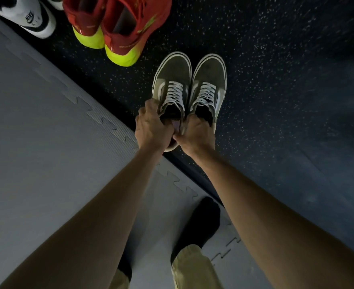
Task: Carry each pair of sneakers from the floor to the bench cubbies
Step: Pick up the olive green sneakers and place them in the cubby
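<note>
Grey foam mat (36,142) with the puzzle-piece edge fills the left half of the frame, dark speckled floor (276,101) the right, and the person's socked feet stand on the mat at the bottom. Red sneakers (117,28) with neon yellow heels sit on the floor at upper centre, a white sneaker (26,17) in the upper left corner, both waiting their turn I'd guess. Olive sneakers (189,84) are mid-frame, side by side, toes pointing away. Left hand (151,128) has its grip closed on the left shoe's collar, right hand (199,132) on the right shoe's heel opening, which keeps the pair together for one trip. No cubbies in view.
</note>
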A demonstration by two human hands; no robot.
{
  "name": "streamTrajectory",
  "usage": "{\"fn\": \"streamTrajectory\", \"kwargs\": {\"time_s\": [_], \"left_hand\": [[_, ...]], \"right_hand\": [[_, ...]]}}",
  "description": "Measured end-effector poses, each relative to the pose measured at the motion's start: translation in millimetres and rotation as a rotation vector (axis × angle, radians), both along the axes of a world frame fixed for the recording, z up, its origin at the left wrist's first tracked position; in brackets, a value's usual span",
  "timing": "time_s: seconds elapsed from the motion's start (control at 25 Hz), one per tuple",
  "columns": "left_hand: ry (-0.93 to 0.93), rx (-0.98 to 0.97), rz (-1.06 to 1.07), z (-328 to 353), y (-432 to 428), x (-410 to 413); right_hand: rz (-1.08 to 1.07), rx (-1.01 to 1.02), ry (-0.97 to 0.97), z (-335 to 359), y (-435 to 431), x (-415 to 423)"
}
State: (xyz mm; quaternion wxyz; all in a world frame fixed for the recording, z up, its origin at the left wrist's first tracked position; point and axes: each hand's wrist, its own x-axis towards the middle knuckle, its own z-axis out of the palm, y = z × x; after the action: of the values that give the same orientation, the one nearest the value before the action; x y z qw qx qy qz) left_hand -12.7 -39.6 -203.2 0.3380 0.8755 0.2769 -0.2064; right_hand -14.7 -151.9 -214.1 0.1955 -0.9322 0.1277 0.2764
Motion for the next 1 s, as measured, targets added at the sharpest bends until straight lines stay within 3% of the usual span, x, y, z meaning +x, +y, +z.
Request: {"fn": "streamTrajectory", "kwargs": {"time_s": [0.28, 0.52, 0.72, 1.0], "left_hand": [[0.047, -0.026, 0.02, -3.5, 12.1, -6.2], [-0.009, 0.066, 0.1, 60.4, 38.5, -11.0], [-0.027, 0.064, 0.187, 165.0, 88.8, -12.8], [-0.134, 0.082, 0.463, 421.9, 200.3, -60.9]], "right_hand": [[-0.13, 0.047, -0.201, 2.9, 6.0, -3.2], [-0.154, 0.081, -0.305, 72.1, 27.3, -0.8], [-0.042, 0.079, -0.354, 179.8, 79.0, 8.2], [0.191, 0.204, -0.426, 434.2, 197.9, -10.4]]}}
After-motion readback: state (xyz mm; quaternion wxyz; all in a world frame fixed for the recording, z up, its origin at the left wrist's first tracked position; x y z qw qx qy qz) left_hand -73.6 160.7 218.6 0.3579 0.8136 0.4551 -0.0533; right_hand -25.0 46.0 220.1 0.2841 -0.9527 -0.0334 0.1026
